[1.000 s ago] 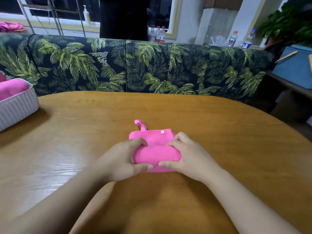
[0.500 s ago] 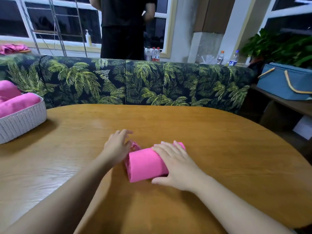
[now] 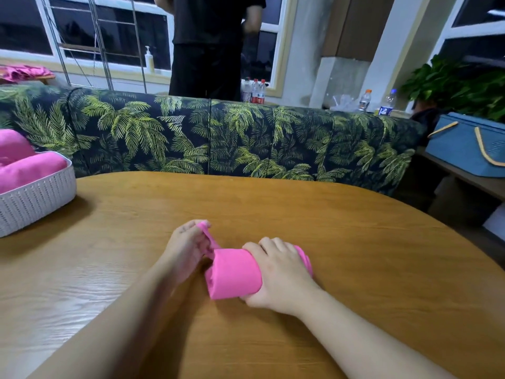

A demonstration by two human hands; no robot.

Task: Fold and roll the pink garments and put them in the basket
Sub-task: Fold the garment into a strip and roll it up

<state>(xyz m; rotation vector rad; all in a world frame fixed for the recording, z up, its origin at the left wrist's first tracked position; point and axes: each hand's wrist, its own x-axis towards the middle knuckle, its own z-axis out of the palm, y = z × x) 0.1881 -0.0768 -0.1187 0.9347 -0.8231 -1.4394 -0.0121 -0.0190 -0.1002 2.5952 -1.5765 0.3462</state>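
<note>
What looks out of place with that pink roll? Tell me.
A strap sticks out loose from the left end of the rolled pink garment, pinched by the left hand. The right hand grips the roll on the table. Nothing else stands out.

The pink garment (image 3: 233, 273) is a tight roll lying on its side under the right hand (image 3: 278, 272), a thin strap stretched toward the left hand (image 3: 187, 246). The white woven basket (image 3: 35, 203) sits far left of both hands — pink rolls (image 3: 30, 170) inside it.
</note>
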